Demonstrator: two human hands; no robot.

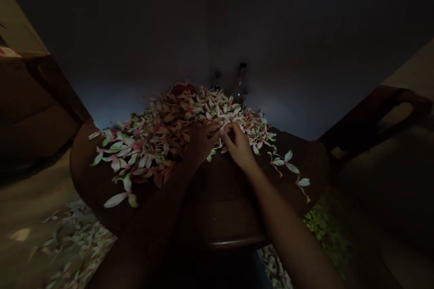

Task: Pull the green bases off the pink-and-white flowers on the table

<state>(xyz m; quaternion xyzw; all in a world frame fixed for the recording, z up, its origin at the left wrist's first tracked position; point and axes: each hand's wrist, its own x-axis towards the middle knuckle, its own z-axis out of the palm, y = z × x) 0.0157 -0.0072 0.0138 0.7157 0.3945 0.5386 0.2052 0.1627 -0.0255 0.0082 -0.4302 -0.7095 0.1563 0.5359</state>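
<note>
Left hand (pixel 203 141) and right hand (pixel 238 143) close together by the flowers (pixel 193 109); from here can't tell if either grip's pinching anything.

dim light | dark walls (pixel 135 31) meeting in corner (pixel 208 22) | rounded brown table (pixel 224 198) | tan floor (pixel 16 216)

heaped flowers (pixel 137 145) hide the foot of the taller bottle (pixel 241 83).

- Apparently a home: a dim room
- Rounded wooden surface (pixel 227 207) standing in a corner of plain walls (pixel 142 27)
- Dark furniture (pixel 364 119) at right (perhaps a chair)
</note>
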